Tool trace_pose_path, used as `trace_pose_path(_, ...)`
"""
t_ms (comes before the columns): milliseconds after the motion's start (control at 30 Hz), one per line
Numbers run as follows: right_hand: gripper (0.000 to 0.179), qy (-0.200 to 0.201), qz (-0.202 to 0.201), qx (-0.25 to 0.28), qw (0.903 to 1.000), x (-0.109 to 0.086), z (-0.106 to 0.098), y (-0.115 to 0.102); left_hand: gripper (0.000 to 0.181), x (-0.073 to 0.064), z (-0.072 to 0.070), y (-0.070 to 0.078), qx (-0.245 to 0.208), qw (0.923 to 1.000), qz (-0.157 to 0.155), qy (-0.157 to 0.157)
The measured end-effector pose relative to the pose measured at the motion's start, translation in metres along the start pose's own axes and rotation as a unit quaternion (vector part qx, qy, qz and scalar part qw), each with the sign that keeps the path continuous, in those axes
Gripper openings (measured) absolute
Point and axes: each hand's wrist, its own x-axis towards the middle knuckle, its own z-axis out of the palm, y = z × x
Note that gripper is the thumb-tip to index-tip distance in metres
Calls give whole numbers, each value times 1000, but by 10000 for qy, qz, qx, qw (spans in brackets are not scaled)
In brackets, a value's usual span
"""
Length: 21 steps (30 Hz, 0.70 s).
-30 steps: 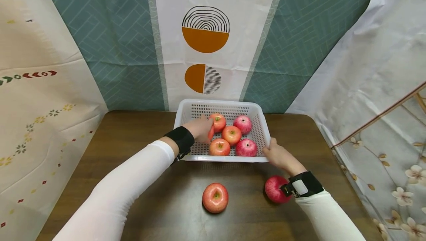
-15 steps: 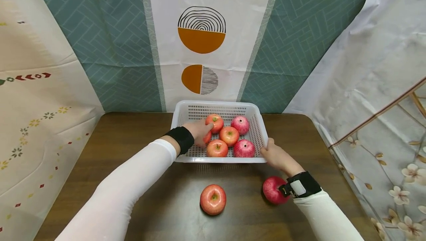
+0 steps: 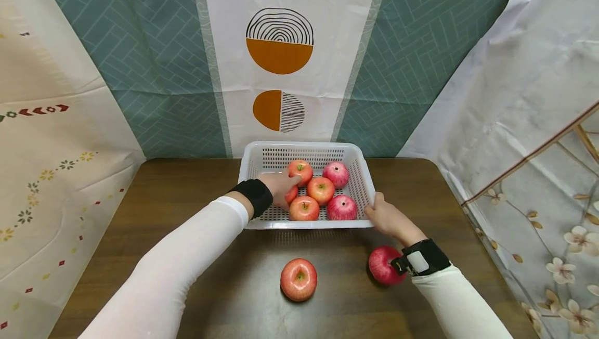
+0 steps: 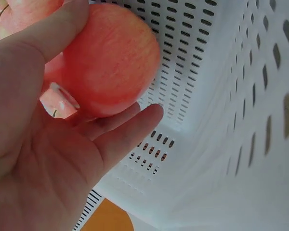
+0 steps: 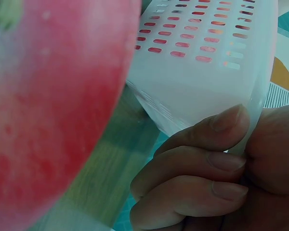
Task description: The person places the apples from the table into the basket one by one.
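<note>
A white perforated plastic basket (image 3: pixel 301 224) holds several red and pink apples. My left hand (image 3: pixel 280 188) is inside its left part, the thumb and fingers around a red apple (image 4: pixel 113 60). In the head view this apple is mostly hidden behind the hand. Beside it lie a red apple (image 3: pixel 300 171), a yellowish-red apple (image 3: pixel 320 191) and another red apple (image 3: pixel 304 209). My right hand (image 3: pixel 387 217) grips the basket's right rim near the front corner, fingers curled over the wall (image 5: pixel 209 72).
On the brown wooden table (image 3: pixel 224 297) in front of the basket sit a red apple (image 3: pixel 298 279) and a darker pink-red apple (image 3: pixel 385 265), the latter beside the right wrist strap. Two pink apples (image 3: pixel 336 173) lie on the basket's right side. Patterned cloth (image 3: pixel 168 68) hangs behind.
My left hand has lowered the red apple into the basket's left part and now stays there. The right hand keeps its grip on the rim. The whole view has shifted slightly.
</note>
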Motion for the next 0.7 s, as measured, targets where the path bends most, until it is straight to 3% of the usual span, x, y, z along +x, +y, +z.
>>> trace_pose_path(167,52,10,-54,9,10000,-1,0,-2,86,0,1,-3,-89,9999,53,91)
trace_pose_path(367,52,60,-12,-31,10000,-1,1,-3,77,3,2,-7,239,9996,92,70)
trace_pose_path(700,54,61,55,-3,10000,-4,1,-4,97,-1,-2,-9,23,9999,-134,-96)
